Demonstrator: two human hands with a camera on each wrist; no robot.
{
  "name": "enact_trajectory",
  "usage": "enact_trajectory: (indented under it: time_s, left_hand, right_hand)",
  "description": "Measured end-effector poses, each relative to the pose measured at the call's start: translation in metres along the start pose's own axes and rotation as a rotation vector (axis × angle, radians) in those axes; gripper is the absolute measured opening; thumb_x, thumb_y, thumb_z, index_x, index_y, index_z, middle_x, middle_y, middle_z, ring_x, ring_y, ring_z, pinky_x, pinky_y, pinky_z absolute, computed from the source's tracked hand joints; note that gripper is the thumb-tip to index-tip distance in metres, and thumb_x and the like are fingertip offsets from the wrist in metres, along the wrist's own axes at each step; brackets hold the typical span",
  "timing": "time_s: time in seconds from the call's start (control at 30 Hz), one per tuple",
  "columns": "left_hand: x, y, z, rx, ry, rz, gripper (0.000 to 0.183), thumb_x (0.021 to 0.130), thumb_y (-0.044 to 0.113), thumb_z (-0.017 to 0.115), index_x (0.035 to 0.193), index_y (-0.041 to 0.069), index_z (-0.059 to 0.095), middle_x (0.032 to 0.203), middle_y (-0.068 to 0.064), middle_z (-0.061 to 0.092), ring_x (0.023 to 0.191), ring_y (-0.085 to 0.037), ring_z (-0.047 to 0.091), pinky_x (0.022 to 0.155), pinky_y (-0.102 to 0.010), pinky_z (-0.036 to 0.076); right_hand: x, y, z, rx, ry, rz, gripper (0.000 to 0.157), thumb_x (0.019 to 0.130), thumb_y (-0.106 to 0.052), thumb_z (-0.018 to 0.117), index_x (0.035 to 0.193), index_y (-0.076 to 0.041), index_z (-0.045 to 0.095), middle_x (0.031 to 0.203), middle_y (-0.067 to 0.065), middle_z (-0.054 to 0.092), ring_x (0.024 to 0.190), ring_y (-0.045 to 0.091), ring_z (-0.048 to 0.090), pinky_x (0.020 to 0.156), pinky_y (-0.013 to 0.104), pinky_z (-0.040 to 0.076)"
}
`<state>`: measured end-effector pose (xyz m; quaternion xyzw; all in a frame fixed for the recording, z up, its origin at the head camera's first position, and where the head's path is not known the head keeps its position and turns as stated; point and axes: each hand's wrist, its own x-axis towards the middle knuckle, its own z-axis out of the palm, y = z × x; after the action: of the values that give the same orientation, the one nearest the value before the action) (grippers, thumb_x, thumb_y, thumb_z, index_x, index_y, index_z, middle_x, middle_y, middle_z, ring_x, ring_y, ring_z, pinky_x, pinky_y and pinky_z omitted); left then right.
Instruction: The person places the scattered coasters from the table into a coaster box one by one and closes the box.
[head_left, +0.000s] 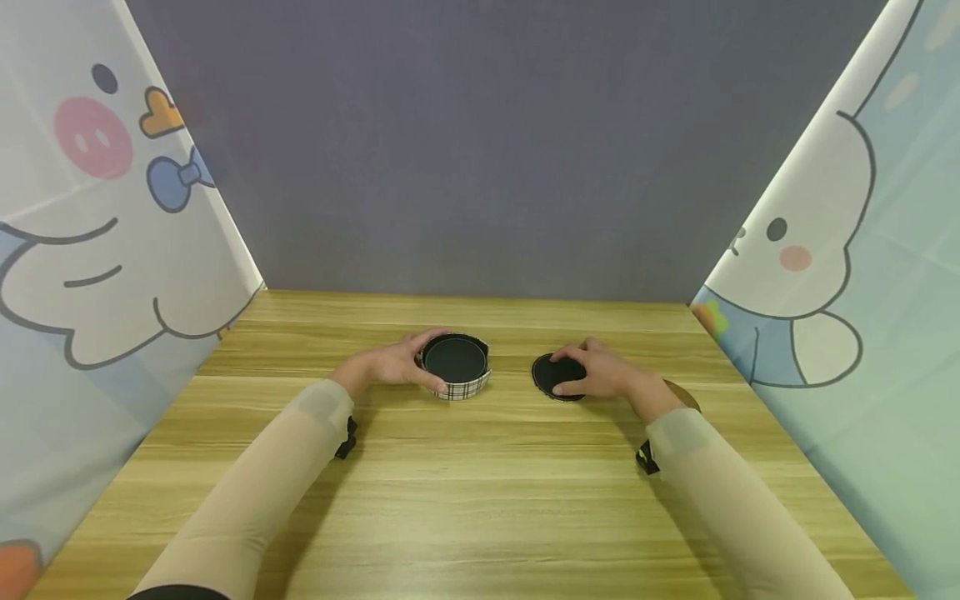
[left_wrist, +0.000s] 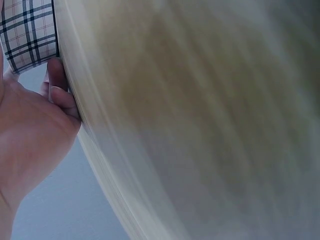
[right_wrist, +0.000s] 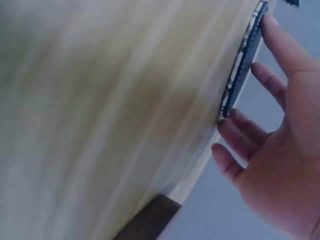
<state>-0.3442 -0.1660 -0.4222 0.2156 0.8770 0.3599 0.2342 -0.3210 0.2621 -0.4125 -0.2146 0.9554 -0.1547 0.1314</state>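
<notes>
My left hand (head_left: 397,363) grips a round coaster holder (head_left: 467,389) from its left side, thumb at the near wall and fingers around the far side. The holder's wall is white plaid with dark lines, and a black disc (head_left: 454,359) lies inside it. To the right, my right hand (head_left: 600,370) holds a round black coaster (head_left: 545,377) between thumb and fingers, low over the table. In the right wrist view, that coaster (right_wrist: 244,60) shows a stitched dark edge and a patterned underside. The left wrist view catches only part of the plaid wall (left_wrist: 30,32).
A brown round piece (head_left: 682,395) lies on the wooden table (head_left: 465,483), partly hidden behind my right wrist. A grey panel (head_left: 480,150) stands along the table's far edge. Cartoon-printed curtains (head_left: 90,250) hang on both sides.
</notes>
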Motion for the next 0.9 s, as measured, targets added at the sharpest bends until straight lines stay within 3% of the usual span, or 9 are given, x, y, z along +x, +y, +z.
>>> enact_trajectory:
  time_s: [0.13,0.23,0.4,0.6,0.9]
  left_hand:
    - [0.0,0.0,0.001,-0.002,-0.003,0.002,0.119,0.086,0.055,0.093,0.176,0.044,0.016,0.182,-0.024,0.0,0.167,-0.056,0.009,0.124,-0.082,0.02]
    - [0.0,0.001,0.001,-0.002,-0.002,0.003,0.119,0.086,0.054,0.094,0.175,0.044,0.016,0.182,-0.024,-0.001,0.167,-0.055,0.007,0.125,-0.082,0.02]
    - [0.0,0.001,0.001,-0.002,0.001,0.001,0.119,0.086,0.054,0.094,0.175,0.045,0.016,0.183,-0.024,-0.002,0.167,-0.055,0.006,0.124,-0.082,0.019]
    - [-0.001,0.002,0.001,-0.003,0.001,-0.001,0.119,0.086,0.054,0.094,0.175,0.045,0.016,0.182,-0.025,-0.003,0.167,-0.056,0.006,0.124,-0.083,0.019]
    - [-0.002,0.002,0.001,-0.017,-0.003,0.004,0.117,0.087,0.052,0.093,0.175,0.045,0.016,0.183,-0.023,-0.003,0.168,-0.054,0.002,0.125,-0.082,0.019]
  right_hand:
    - [-0.002,0.002,0.003,-0.002,-0.007,-0.007,0.084,0.093,-0.062,0.083,0.162,-0.026,0.052,0.169,0.03,0.038,0.154,0.058,0.036,0.118,0.078,0.033]
    - [-0.002,0.005,0.004,0.017,-0.01,-0.027,0.087,0.09,-0.058,0.086,0.163,-0.024,0.052,0.172,0.03,0.035,0.157,0.059,0.03,0.119,0.08,0.029]
    - [-0.002,0.005,0.004,0.034,0.026,-0.06,0.082,0.088,-0.05,0.088,0.159,-0.021,0.058,0.168,0.028,0.042,0.155,0.055,0.035,0.118,0.077,0.031]
    - [0.001,-0.002,0.006,0.0,0.077,-0.071,0.08,0.084,-0.052,0.088,0.154,-0.024,0.062,0.16,0.024,0.05,0.148,0.049,0.043,0.114,0.071,0.037]
    - [0.013,-0.032,0.003,0.032,0.183,-0.116,0.074,0.088,-0.058,0.084,0.155,-0.034,0.062,0.158,0.014,0.051,0.146,0.041,0.046,0.116,0.068,0.037]
